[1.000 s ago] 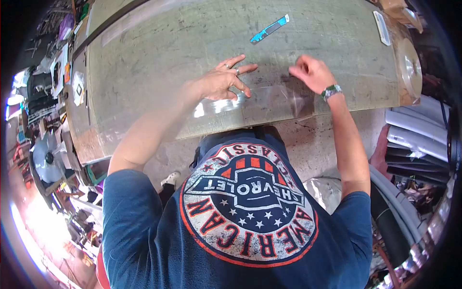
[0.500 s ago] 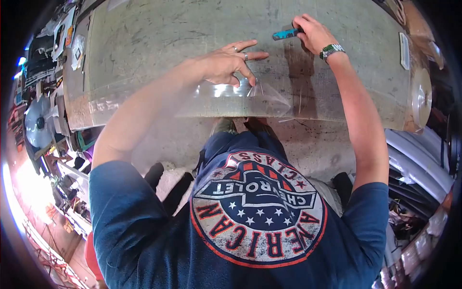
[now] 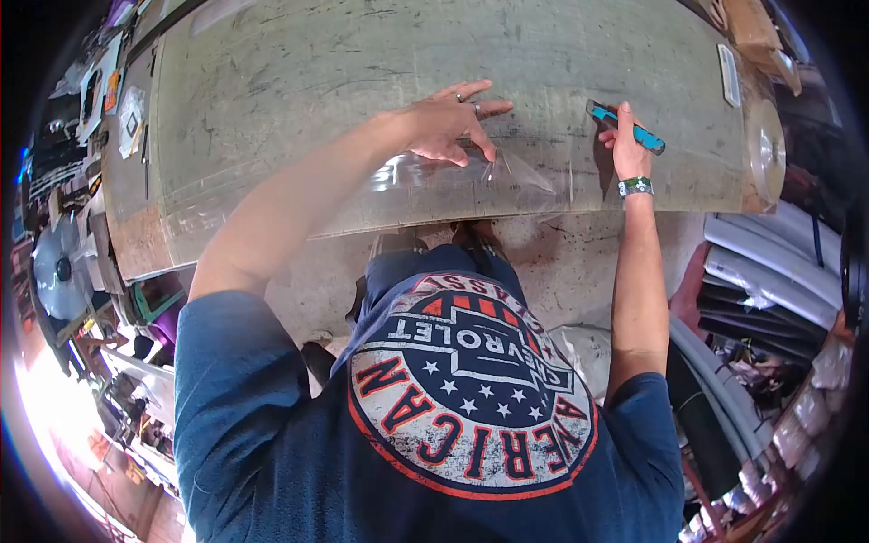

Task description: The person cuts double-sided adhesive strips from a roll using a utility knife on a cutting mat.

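My left hand (image 3: pixel 453 125) is on the worn greenish table (image 3: pixel 317 81) with its fingers spread. Its thumb and lower fingers touch a clear plastic sheet (image 3: pixel 416 172), which is creased beside the fingertips and runs along the table's near edge. My right hand (image 3: pixel 626 145), with a beaded band on the wrist, is closed around a teal and black cutter (image 3: pixel 648 139). The cutter's dark end points up and to the left, above the table surface; whether a blade is out cannot be made out.
A white rectangular object (image 3: pixel 729 76) lies at the table's right side, near a clear roll (image 3: pixel 765 149). A small plastic bag (image 3: pixel 132 118) is on the left. Long rolls (image 3: pixel 756 271) are stacked below right, and a fan (image 3: pixel 62 268) stands at the left.
My right hand has moved down and to the right and turned, with the cutter now angled across it. My left hand has shifted slightly in view, still spread on the sheet.
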`<action>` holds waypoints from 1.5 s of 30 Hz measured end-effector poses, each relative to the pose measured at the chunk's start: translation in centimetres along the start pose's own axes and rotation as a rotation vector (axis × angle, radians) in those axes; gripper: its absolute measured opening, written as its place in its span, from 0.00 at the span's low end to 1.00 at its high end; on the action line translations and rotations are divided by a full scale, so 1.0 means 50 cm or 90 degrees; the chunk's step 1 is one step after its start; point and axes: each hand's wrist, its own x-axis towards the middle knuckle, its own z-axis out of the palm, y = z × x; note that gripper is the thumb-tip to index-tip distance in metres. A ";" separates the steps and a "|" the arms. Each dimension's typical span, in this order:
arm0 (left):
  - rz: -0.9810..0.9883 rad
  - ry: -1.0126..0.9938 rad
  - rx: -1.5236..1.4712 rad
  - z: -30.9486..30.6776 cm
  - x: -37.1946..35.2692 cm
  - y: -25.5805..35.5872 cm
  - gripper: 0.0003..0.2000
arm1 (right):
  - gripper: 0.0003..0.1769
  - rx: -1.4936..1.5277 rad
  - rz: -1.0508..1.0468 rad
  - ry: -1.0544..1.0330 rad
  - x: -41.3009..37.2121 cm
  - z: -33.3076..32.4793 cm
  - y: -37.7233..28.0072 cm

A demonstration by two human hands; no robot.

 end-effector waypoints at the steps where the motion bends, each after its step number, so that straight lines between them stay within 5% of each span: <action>1: 0.002 -0.004 0.002 0.001 0.000 -0.001 0.25 | 0.36 0.045 0.027 -0.002 -0.026 -0.009 0.000; 3: 0.004 -0.007 0.004 0.004 0.001 -0.008 0.25 | 0.36 0.132 0.078 -0.009 -0.085 -0.029 -0.004; 6: 0.017 -0.012 0.007 0.002 0.000 -0.010 0.25 | 0.34 0.145 -0.050 -0.026 -0.245 -0.041 -0.047; 11: 0.012 -0.015 0.025 0.004 -0.002 -0.009 0.25 | 0.21 0.204 -0.142 -0.084 -0.430 0.115 -0.098; 18: 0.009 -0.026 0.033 -0.001 0.000 -0.006 0.27 | 0.17 0.081 -0.280 -0.065 -0.382 0.229 -0.083; 45: 0.013 -0.026 0.059 -0.003 -0.001 -0.005 0.26 | 0.11 -0.002 -0.335 -0.058 -0.338 0.258 -0.094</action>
